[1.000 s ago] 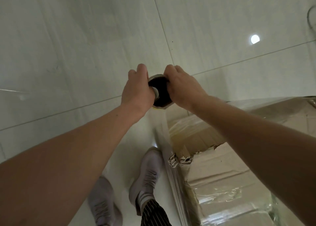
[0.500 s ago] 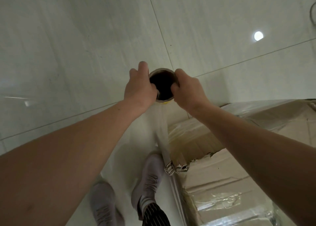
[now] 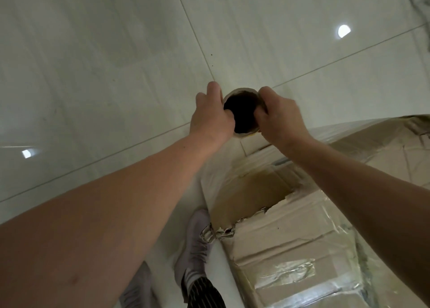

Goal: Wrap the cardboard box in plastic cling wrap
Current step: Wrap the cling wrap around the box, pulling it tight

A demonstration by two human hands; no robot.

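Observation:
I look straight down the dark hollow core of a cling wrap roll (image 3: 243, 112), held upright at arm's length. My left hand (image 3: 210, 119) grips its left side and my right hand (image 3: 279, 119) grips its right side. From the roll a clear sheet of cling wrap (image 3: 216, 177) runs down to the cardboard box (image 3: 290, 233) at the lower right. The box's top and side carry layers of shiny wrap, with a bunched, torn strip (image 3: 221, 232) at its near corner.
Glossy pale floor tiles (image 3: 116, 74) fill the left and top, with lamp reflections. My two feet in light shoes (image 3: 195, 244) stand close to the box's left side. A thin curved cable (image 3: 418, 2) shows at the top right corner.
The roll and both hands have moved a little away from me and to the right along the box's side. My grip on the roll has shifted slightly. The stretched sheet now looks wider.

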